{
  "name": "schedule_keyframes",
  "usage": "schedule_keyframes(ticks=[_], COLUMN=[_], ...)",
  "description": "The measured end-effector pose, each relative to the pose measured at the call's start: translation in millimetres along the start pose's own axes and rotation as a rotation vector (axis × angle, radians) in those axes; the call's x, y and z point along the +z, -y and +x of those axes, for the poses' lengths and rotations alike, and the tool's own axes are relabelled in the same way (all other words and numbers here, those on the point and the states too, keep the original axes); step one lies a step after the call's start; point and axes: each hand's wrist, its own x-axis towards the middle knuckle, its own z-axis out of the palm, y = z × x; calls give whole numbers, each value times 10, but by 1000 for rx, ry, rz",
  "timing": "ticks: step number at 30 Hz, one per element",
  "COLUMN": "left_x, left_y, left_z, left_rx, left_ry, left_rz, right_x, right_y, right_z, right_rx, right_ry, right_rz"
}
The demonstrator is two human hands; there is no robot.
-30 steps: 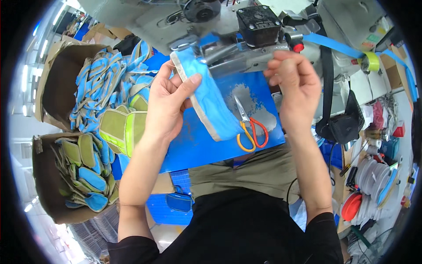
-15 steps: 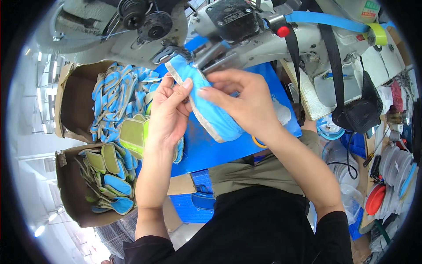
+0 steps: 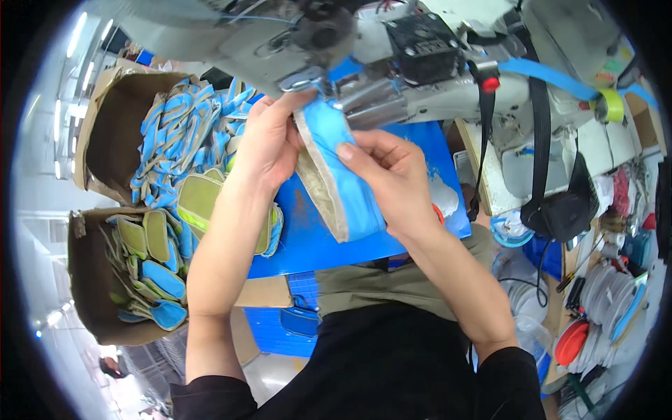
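Between my hands hangs a blue fabric piece (image 3: 358, 203) with beige edging and a beige underside, its upper end close under the sewing machine head (image 3: 318, 35). My left hand (image 3: 271, 143) is closed on its upper left edge, the fingertips right beside the metal foot area. Lower on the right edge, my right hand (image 3: 395, 178) pinches the fabric between thumb and fingers. Beneath lies the blue worktop (image 3: 297, 255). At left on it, partly behind my left forearm, rest olive-green and blue sewn pads (image 3: 201, 196).
At far left stand two cardboard boxes: one (image 3: 105, 133) beside a heap of blue-and-beige strips (image 3: 185, 129), the other (image 3: 87, 280) holding several sewn pads. Blue binding tape (image 3: 546, 75) runs across the machine arm. A black strap and pouch (image 3: 563, 210) hang at right.
The view has shifted, moving the machine rightward in the picture. My left hand has slid up the fabric's edge toward the machine foot, and the piece has turned, showing more beige underside.
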Motion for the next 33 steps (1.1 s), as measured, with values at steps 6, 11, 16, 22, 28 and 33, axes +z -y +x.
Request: schedule_keyframes(ticks=[6, 11, 16, 22, 28, 33], left_x=[57, 23, 17, 20, 31, -56], left_y=[-31, 67, -4, 7, 29, 71], left_z=[-23, 86, 122, 89, 116, 374], left_rx=[-45, 43, -19, 17, 15, 58], left_ry=[-38, -88, -46, -46, -86, -98], left_rz=[-44, -48, -46, 83, 33, -147], right_x=[37, 76, 76, 4, 38, 81], right_y=[59, 110, 133, 99, 98, 108], right_z=[-67, -25, 3, 5, -56, -110], right_rx=[85, 112, 128, 108, 121, 90], right_ry=[-14, -11, 10, 70, 42, 17], right_rz=[55, 82, 133, 116, 153, 183])
